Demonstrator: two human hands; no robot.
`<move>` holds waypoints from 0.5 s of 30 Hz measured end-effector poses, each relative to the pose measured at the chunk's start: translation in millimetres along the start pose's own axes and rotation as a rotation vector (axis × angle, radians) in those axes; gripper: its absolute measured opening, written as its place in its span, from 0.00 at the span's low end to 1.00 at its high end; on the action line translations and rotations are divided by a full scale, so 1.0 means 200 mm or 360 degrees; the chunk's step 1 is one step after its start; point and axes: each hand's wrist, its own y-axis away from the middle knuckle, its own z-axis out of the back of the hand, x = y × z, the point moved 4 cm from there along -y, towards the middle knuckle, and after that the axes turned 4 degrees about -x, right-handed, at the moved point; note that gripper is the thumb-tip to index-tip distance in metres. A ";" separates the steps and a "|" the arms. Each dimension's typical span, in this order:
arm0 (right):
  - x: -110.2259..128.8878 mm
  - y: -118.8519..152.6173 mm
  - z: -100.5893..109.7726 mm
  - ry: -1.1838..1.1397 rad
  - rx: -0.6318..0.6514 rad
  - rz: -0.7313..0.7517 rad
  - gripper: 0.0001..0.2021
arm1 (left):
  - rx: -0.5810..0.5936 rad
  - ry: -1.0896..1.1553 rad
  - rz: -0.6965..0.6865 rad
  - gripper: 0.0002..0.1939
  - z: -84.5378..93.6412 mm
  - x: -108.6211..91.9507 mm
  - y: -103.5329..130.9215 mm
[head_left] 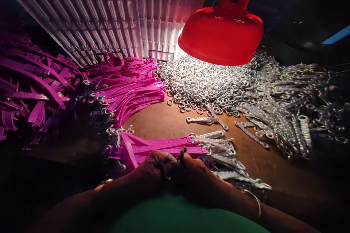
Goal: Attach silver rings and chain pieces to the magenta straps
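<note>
My left hand [157, 167] and my right hand [195, 171] meet low in the middle of the view, fingers bent and pressed together. Shadow hides what they hold; only a small dark tip shows between the right fingers. Right behind them lie magenta straps [164, 143] with ornate silvery pieces [229, 160] at their right ends. A loose silvery piece [198, 120] rests farther back on the brown table [147, 120].
A red lamp [221, 36] hangs over a heap of metal rings [202, 80]. More silvery pieces [290, 116] are piled at the right. Magenta straps are bundled [136, 87] behind the hands and heaped [35, 91] at far left. A ribbed pale panel [109, 11] stands behind.
</note>
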 end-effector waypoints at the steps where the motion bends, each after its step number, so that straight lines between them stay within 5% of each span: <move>1: 0.00 0.00 0.00 0.0035 0.0057 0.0009 0.06 | 0.0021 0.0040 0.0020 0.21 0.00 0.01 -0.01; 10: 0.05 -0.02 0.04 0.0463 0.0140 0.0123 0.05 | 0.0089 0.0034 0.0056 0.22 -0.01 0.00 -0.10; 13: 0.08 -0.03 0.14 0.0522 -0.0032 0.0211 0.05 | 0.0027 -0.0414 -0.0097 0.21 0.08 -0.12 -0.10; 15: 0.09 -0.03 0.22 0.0500 -0.0191 0.0213 0.08 | -0.0178 -0.0762 -0.0182 0.18 0.20 -0.22 -0.09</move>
